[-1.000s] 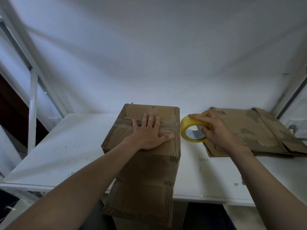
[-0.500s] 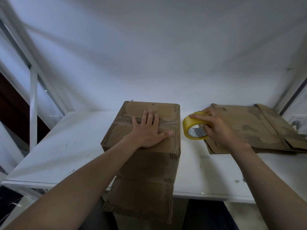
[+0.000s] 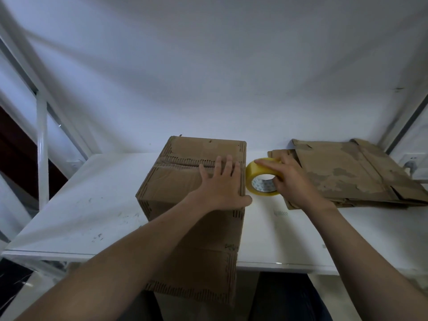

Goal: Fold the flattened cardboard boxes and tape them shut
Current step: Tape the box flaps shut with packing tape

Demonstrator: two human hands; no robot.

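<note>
Taping of one erected box [image 3: 180, 181], with the task judged roughly midway on this carton. The left hand [image 3: 220, 184] lies flat on the box top, fingers straight and slightly spread across the flap seam, thumb reaching past the box's right edge. It presses and grips nothing. The right hand [image 3: 294, 181] is curled round the yellow tape roll [image 3: 251, 176], which stands on edge just right of the left thumb, at or against the box's upper right edge. Whether a strip already runs from roll to seam cannot be told. A glossy band along the seam under the left fingers may be tape. Done: the box is folded into shape and its top flaps are closed. Left: sealing of this seam is not confirmed, a panel nearer the person hangs loose below the counter [image 3: 92, 205] edge, and a stack of flattened boxes [image 3: 347, 174] lies untouched beyond and under the right hand. Compared with the earlier frames, the left hand has slid rightward so the thumb now overhangs the edge, and the roll has closed in on the box.
</note>
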